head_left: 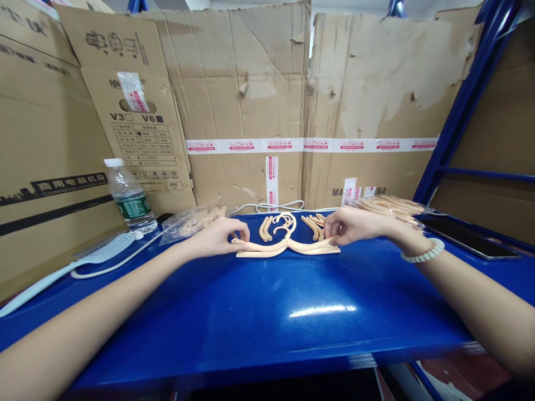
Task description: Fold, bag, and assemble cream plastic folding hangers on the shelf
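Observation:
A pale wooden-coloured clothes hanger [271, 249] lies on the blue table in the middle, its curved arms spread to both sides and a hook rising behind its centre. My left hand [221, 236] pinches the left arm's end between thumb and fingers. At the opposite end, my right hand [355, 224] has its fingers closed on the right arm. Each side shows doubled strips, so a second hanger may lie against it. Behind it rest loose curved arm pieces [264, 229], some small hooks, and more arm pieces [311, 227] close to my right hand.
Clear plastic bags of hanger parts lie left [194, 223] and right [390, 206]. A water bottle [131, 203], a white brush-like object [104, 250] and a white cable [112, 270] are at left. A dark flat device [468, 236] lies right. Cardboard [246, 111] stands behind.

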A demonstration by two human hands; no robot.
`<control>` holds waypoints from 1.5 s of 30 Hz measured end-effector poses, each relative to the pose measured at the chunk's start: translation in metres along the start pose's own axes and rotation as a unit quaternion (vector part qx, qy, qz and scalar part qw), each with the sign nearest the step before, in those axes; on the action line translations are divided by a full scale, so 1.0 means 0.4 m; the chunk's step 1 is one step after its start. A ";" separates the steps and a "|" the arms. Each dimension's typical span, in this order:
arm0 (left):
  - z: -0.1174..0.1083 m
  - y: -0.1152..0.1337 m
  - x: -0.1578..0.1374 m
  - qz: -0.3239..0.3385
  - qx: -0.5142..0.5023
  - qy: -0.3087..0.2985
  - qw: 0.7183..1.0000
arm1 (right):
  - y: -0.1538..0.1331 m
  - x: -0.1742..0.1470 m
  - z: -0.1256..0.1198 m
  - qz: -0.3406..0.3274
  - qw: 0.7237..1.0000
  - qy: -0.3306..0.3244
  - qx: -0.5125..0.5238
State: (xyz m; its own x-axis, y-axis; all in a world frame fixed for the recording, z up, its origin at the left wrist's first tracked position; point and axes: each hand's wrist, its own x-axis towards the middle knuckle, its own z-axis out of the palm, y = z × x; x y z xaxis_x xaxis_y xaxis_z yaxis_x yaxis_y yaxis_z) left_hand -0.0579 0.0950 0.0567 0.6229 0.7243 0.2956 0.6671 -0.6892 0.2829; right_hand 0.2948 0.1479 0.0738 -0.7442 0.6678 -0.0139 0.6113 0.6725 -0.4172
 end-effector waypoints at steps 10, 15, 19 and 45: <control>-0.008 -0.001 -0.007 0.042 0.114 -0.040 0.992 | 0.007 0.002 0.009 -0.004 0.999 -0.035 0.013; 0.004 0.010 -0.009 0.051 0.120 -0.054 0.990 | 0.013 0.004 0.007 -0.016 0.998 -0.053 -0.025; 0.011 0.014 -0.009 0.048 0.129 -0.059 0.989 | 0.007 0.004 0.007 -0.027 0.995 -0.059 -0.069; 0.029 0.026 -0.013 0.086 0.178 -0.052 0.979 | 0.012 0.003 0.015 -0.012 0.992 -0.080 -0.101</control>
State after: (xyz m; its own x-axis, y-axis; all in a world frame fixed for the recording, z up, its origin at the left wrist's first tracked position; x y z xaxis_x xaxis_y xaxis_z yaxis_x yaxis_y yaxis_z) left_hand -0.0494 0.0842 0.0475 0.7641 0.6098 0.2104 0.6378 -0.7631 -0.1043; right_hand 0.2952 0.1501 0.0666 -0.7822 0.6031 -0.1564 0.6227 0.7485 -0.2281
